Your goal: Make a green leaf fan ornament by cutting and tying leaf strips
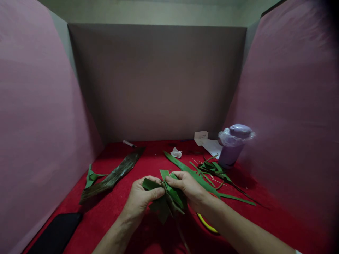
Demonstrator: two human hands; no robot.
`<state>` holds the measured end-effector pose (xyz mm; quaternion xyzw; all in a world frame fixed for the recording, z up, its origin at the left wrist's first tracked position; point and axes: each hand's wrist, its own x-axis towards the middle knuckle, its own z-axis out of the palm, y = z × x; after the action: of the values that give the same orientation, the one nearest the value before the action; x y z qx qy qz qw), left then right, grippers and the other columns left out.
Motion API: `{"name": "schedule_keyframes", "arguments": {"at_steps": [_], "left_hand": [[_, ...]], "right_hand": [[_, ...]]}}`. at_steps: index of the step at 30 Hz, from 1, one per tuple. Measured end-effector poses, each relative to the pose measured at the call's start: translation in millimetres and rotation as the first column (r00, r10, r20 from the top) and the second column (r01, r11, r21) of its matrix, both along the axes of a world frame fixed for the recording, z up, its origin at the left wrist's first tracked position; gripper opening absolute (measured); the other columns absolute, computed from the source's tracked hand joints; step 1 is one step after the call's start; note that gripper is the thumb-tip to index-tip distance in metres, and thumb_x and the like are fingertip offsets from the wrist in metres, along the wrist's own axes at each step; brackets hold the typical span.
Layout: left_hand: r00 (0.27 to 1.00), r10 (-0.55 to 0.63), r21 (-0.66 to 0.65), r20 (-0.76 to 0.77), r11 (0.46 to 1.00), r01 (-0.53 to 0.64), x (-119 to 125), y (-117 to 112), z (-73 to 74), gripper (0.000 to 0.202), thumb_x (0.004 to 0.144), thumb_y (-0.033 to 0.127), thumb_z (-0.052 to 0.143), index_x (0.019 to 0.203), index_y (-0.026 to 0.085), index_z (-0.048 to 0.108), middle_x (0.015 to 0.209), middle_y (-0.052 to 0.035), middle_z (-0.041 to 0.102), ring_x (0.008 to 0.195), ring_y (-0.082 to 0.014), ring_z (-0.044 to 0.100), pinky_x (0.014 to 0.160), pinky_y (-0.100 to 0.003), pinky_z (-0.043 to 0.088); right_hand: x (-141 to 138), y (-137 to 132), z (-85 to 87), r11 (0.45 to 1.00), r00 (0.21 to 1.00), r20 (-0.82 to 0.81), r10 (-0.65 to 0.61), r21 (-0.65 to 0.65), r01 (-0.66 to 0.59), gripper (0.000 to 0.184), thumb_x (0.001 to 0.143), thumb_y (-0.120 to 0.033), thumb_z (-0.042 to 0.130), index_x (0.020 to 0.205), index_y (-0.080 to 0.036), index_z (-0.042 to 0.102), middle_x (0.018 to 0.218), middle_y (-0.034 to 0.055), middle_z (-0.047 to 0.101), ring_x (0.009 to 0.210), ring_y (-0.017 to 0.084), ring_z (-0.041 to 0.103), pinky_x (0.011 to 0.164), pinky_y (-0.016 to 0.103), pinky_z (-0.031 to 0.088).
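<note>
Between both hands is a bundle of folded green leaf pieces (174, 194) around a thin brown stem, held above the red cloth near the front. My left hand (144, 194) pinches its left side, thumb pressed on the leaf near the stem. From the right, my right hand (186, 185) grips the upper part with thumb and fingers. Part of the bundle is hidden behind the fingers. Beneath my right forearm shows a yellow curved handle (208, 224), mostly covered. Just beyond the right hand lies a long green leaf (190, 171).
A dark, glossy leaf strip (113, 178) and a folded green leaf piece (91, 177) lie left. A black phone-like slab (55, 233) is front left. Leaf scraps (214, 167) and thin sticks lie right, near a plastic-covered purple tumbler (231, 153). Behind are crumpled tissue (176, 152) and a syringe-like object (129, 143).
</note>
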<state>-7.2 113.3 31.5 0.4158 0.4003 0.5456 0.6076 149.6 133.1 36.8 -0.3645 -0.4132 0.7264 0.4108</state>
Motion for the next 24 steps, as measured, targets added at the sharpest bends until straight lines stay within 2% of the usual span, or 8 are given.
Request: {"name": "schedule_keyframes", "arguments": {"at_steps": [9,18,24], "left_hand": [[1.000,-0.014,0.021,-0.012,1.000,0.014,-1.5,1.2,-4.5,0.024,0.049,0.019,0.082,0.067,0.014,0.065,0.061,0.0000,0.065,0.057,-0.0129,0.059,0.058,-0.025,0.045],[1.000,-0.018,0.005,0.010,1.000,0.018,0.3,1.6,-1.2,0.025,0.047,0.019,0.082,0.064,0.014,0.065,0.059,0.0003,0.065,0.055,-0.0123,0.058,0.057,-0.024,0.045],[1.000,-0.018,-0.001,0.016,1.000,0.018,0.5,0.5,-0.3,0.025,0.047,0.018,0.082,0.063,0.014,0.065,0.057,0.0010,0.064,0.054,-0.0117,0.058,0.055,-0.023,0.045]], "right_hand": [[-1.7,-0.4,-2.9,1.000,1.000,-0.005,0.017,0.010,-0.017,0.039,0.057,-0.043,0.078,0.064,-0.014,0.052,0.055,-0.0039,0.055,0.046,0.008,0.047,0.048,0.021,0.035],[-1.4,-0.5,-2.1,1.000,1.000,0.021,0.013,0.015,-0.013,0.045,0.054,-0.046,0.079,0.060,-0.016,0.047,0.052,-0.0062,0.049,0.047,0.007,0.043,0.048,0.020,0.032],[-0.9,-0.7,-1.2,1.000,0.999,0.028,0.015,0.021,-0.015,0.043,0.056,-0.045,0.079,0.062,-0.015,0.049,0.054,-0.0052,0.050,0.048,0.007,0.044,0.049,0.021,0.033]]}}
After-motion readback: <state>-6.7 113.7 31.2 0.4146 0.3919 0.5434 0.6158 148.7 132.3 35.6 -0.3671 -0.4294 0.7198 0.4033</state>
